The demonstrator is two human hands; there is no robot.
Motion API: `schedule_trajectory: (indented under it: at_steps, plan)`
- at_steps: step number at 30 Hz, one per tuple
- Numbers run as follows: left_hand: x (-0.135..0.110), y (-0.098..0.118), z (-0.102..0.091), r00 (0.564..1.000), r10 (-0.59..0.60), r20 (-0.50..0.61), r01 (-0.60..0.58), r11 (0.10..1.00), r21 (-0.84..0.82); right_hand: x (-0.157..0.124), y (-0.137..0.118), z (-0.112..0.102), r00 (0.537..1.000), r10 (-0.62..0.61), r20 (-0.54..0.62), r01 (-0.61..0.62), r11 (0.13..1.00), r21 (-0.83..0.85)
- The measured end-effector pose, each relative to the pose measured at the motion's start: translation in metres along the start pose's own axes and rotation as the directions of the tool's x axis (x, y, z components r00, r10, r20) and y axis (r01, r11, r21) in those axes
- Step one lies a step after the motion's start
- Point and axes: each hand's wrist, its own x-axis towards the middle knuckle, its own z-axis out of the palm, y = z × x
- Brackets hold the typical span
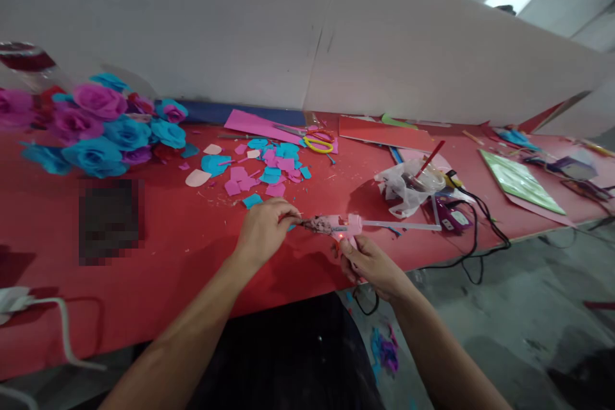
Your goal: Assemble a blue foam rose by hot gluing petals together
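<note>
In my right hand (368,262) is a pink hot glue gun (354,225), its nozzle pointing left and caked with brownish residue. A small red light glows on its body, and a long clear glue stick (403,225) juts out of its back end. My left hand (266,227) is closed in a pinch right at the nozzle tip. Something thin and dark seems to be between its fingertips, too small to make out. A bit of blue paper shows just under these fingers. Cut pink and blue crepe paper petals (271,174) lie scattered beyond my left hand.
Blue, pink and red paper flowers (100,125) stand at the left. Yellow-handled scissors (318,144) lie at the back. A cup in a plastic bag (408,186), a purple glue gun (451,214) with black cord, and a green packet (521,180) are at right. A white cable (65,327) hangs over the table's front-left edge.
</note>
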Motion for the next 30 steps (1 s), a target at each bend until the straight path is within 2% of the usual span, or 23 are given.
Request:
schedule_trajectory:
  at_steps: [4,7,13,16,18,21,24,26,28,30]
  plan:
    - [-0.005,-0.001,-0.008,0.995,-0.085,-0.048,0.087,0.995,0.041,-0.002,0.003,0.000,1.000,-0.009,-0.016,0.010,0.999,0.035]
    - [-0.015,-0.008,-0.022,0.976,-0.183,-0.118,0.190,0.980,0.052,-0.003,0.002,0.000,0.999,-0.008,-0.041,0.010,0.999,0.036]
    - [-0.038,-0.040,-0.065,0.900,-0.369,-0.231,0.399,0.912,0.097,0.002,-0.004,-0.001,0.996,-0.010,-0.091,0.016,0.998,0.067]
    - [-0.055,-0.047,-0.082,0.856,-0.425,-0.294,0.467,0.880,0.086,0.005,-0.005,0.001,0.995,-0.022,-0.102,0.029,0.997,0.068]
    - [-0.075,-0.042,-0.089,0.835,-0.441,-0.328,0.493,0.865,0.094,0.007,-0.004,0.002,0.994,-0.026,-0.103,0.032,0.998,0.053]
    - [-0.120,-0.020,-0.092,0.855,-0.421,-0.302,0.458,0.887,0.061,0.011,-0.002,0.002,0.996,-0.029,-0.085,0.031,0.999,0.018]
    - [-0.166,0.008,-0.095,0.846,-0.455,-0.278,0.497,0.861,0.105,0.015,0.000,0.002,0.996,-0.033,-0.080,0.033,0.999,0.007]
    - [-0.192,0.021,-0.102,0.857,-0.458,-0.235,0.492,0.862,0.117,0.018,0.001,0.003,0.996,-0.041,-0.084,0.043,0.999,0.019]
    - [-0.215,0.024,-0.112,0.847,-0.485,-0.217,0.518,0.844,0.135,0.020,0.001,0.004,0.995,-0.052,-0.079,0.055,0.998,0.032]
    - [-0.244,0.017,-0.119,0.824,-0.509,-0.250,0.557,0.809,0.188,0.021,-0.001,0.006,0.995,-0.065,-0.075,0.068,0.997,0.047]
